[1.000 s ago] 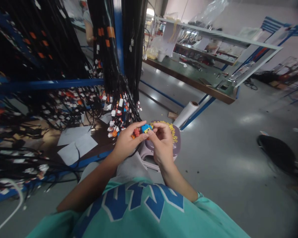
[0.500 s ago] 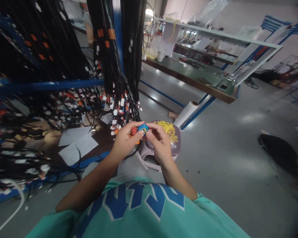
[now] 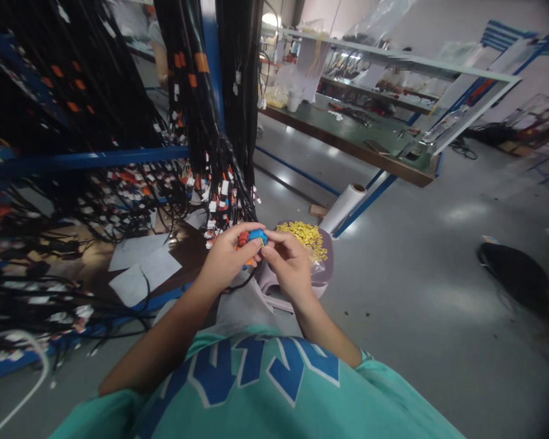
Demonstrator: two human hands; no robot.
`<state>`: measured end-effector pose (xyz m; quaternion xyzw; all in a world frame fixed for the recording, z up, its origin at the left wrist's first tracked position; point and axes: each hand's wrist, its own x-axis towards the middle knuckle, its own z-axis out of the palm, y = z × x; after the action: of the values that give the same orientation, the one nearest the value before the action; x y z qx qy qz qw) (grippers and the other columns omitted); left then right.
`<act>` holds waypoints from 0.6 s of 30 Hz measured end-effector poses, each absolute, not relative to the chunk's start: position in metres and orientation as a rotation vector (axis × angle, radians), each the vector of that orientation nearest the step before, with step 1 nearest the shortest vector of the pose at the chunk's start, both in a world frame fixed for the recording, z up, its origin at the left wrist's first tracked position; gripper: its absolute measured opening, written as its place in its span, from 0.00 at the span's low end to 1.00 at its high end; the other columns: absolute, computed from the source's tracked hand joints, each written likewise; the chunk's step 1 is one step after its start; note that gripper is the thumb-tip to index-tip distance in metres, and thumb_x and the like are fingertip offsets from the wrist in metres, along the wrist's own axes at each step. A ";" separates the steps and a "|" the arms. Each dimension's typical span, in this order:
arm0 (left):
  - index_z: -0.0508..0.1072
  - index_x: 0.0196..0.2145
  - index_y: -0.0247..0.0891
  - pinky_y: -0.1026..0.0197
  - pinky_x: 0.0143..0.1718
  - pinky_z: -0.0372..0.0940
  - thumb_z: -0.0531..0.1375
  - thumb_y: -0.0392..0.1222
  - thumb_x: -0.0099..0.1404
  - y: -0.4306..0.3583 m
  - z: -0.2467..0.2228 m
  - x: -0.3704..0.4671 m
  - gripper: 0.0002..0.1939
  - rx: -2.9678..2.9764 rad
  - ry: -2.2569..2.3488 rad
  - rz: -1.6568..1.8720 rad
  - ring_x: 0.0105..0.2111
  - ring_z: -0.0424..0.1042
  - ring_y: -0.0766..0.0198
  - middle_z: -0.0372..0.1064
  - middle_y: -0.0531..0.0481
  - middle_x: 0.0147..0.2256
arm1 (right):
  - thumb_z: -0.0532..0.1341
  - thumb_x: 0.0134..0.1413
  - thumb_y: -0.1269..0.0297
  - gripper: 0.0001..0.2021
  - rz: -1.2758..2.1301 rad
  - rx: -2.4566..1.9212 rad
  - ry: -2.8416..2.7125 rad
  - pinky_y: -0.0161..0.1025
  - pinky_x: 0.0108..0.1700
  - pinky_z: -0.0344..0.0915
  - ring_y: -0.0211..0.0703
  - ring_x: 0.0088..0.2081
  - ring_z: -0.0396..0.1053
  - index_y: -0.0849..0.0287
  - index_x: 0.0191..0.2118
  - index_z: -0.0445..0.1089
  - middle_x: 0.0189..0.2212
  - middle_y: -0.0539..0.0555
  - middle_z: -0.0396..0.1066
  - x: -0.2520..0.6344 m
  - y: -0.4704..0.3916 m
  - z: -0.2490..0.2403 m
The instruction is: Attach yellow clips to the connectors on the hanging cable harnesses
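Observation:
Between both hands is a blue connector [image 3: 257, 234] with yellow showing on its near face. My left hand [image 3: 224, 259] is closed round it, the thumb lying across its front. A red connector [image 3: 243, 239] and a bit of orange show by the left fingers, and a black cable runs below. My right hand [image 3: 290, 262] pinches the connector's right edge with thumb and forefinger; whether a small yellow piece is also between these fingertips is hidden. Just beyond the right hand, many small yellow plastic clips [image 3: 304, 235] lie on a pale purple stool [image 3: 327, 268].
Black wire harnesses [image 3: 238, 122] with white and orange connectors hang from a blue rack [image 3: 132, 157] at the left. Paper sheets [image 3: 141, 268] lie on its lower shelf. A workbench [image 3: 348, 134] stands ahead, with a white roll [image 3: 348, 207] leaning beside it. People are partly visible farther back.
Both hands have shifted slightly left with the blue connector, which has turned a little. My right fingertips now sit more over its yellow-marked near edge.

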<state>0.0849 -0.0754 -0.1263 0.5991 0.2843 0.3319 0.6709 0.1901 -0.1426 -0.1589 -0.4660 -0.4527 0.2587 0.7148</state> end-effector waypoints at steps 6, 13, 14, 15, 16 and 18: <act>0.72 0.39 0.31 0.68 0.21 0.64 0.60 0.39 0.49 -0.076 -0.124 0.086 0.18 1.487 0.774 0.831 0.19 0.66 0.71 0.69 0.53 0.25 | 0.64 0.49 0.57 0.07 0.532 -1.097 -0.993 0.38 0.32 0.66 0.37 0.26 0.67 0.52 0.35 0.71 0.22 0.46 0.67 0.189 -0.143 -0.157; 0.68 0.49 0.27 0.68 0.22 0.65 0.61 0.40 0.49 -0.071 -0.119 0.079 0.29 1.462 0.638 0.641 0.21 0.68 0.69 0.69 0.53 0.22 | 0.63 0.50 0.59 0.08 0.544 -1.039 -1.005 0.35 0.29 0.66 0.35 0.25 0.68 0.54 0.37 0.71 0.23 0.46 0.68 0.194 -0.144 -0.152; 0.68 0.49 0.27 0.68 0.22 0.65 0.61 0.39 0.49 -0.071 -0.118 0.079 0.29 1.459 0.646 0.646 0.21 0.68 0.69 0.69 0.54 0.22 | 0.64 0.50 0.60 0.07 0.529 -1.035 -1.011 0.34 0.29 0.66 0.34 0.25 0.67 0.54 0.36 0.72 0.23 0.46 0.68 0.194 -0.144 -0.152; 0.69 0.49 0.26 0.68 0.22 0.65 0.61 0.39 0.48 -0.072 -0.118 0.079 0.29 1.457 0.658 0.653 0.21 0.68 0.69 0.69 0.54 0.22 | 0.64 0.50 0.61 0.07 0.517 -1.026 -1.018 0.34 0.29 0.65 0.34 0.25 0.67 0.54 0.36 0.72 0.23 0.46 0.68 0.194 -0.144 -0.152; 0.69 0.48 0.26 0.68 0.22 0.65 0.61 0.39 0.48 -0.072 -0.118 0.079 0.28 1.456 0.670 0.661 0.21 0.68 0.69 0.68 0.54 0.22 | 0.64 0.50 0.61 0.07 0.509 -1.013 -1.024 0.34 0.28 0.65 0.34 0.24 0.67 0.54 0.36 0.72 0.23 0.45 0.68 0.194 -0.143 -0.153; 0.70 0.47 0.27 0.69 0.22 0.65 0.60 0.38 0.47 -0.072 -0.118 0.080 0.27 1.462 0.687 0.667 0.21 0.68 0.70 0.68 0.54 0.22 | 0.64 0.51 0.62 0.06 0.509 -0.991 -1.024 0.33 0.28 0.65 0.33 0.24 0.66 0.54 0.36 0.72 0.22 0.45 0.68 0.193 -0.143 -0.154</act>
<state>0.0798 -0.0719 -0.1180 0.6414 0.3016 0.2928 0.6418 0.1928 -0.1427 -0.1544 -0.4496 -0.4644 0.2311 0.7272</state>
